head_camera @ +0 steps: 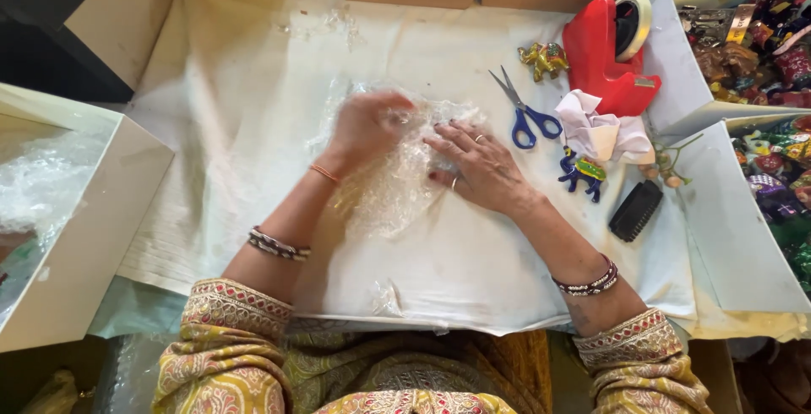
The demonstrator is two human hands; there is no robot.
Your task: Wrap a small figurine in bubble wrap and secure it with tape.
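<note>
A sheet of clear bubble wrap (pixel 397 186) lies bunched in the middle of a white cloth (pixel 245 110). My left hand (pixel 367 127) grips its upper edge, fingers curled into the plastic. Flat on the wrap's right side rests my right hand (pixel 477 169), fingers spread and pressing down. Whatever is inside the wrap is hidden.
Blue-handled scissors (pixel 524 114), a gold elephant figure (pixel 545 59), a red tape dispenser (pixel 604 55), a blue elephant figure (pixel 583 173), crumpled white paper (pixel 600 131) and a black brush (pixel 635 209) lie to the right. White boxes of colourful figures (pixel 773 51) stand at right, and a box with bubble wrap (pixel 51 177) at left.
</note>
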